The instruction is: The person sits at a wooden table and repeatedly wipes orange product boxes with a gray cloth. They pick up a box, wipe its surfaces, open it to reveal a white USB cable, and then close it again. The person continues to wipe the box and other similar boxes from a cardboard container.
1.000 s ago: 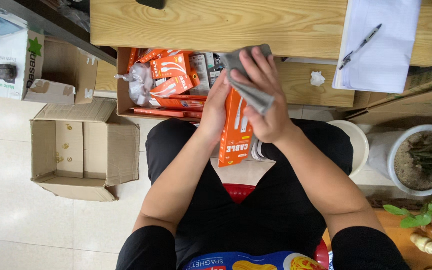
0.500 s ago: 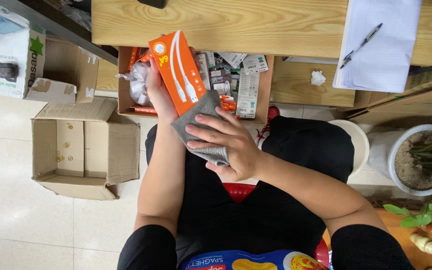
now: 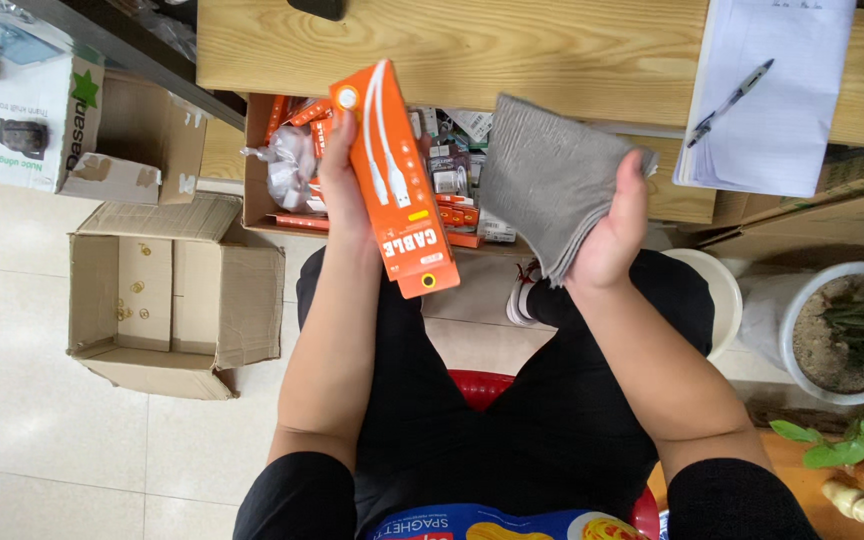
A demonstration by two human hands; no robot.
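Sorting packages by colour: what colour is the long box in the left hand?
Orange, with white cables pictured on it; the box in the left hand shows best in the head view.

Wooden desk (image 3: pixel 512 50), paper pad (image 3: pixel 777 95), pen (image 3: pixel 730 88) on top

Cable box (image 3: pixel 397 190) left of cloth (image 3: pixel 552 180), carton (image 3: pixel 167 295) far left

We hold a long orange cable box (image 3: pixel 395 190) above an open box of orange packets (image 3: pixel 297 200); a white carton (image 3: pixel 22 110) stands far left.
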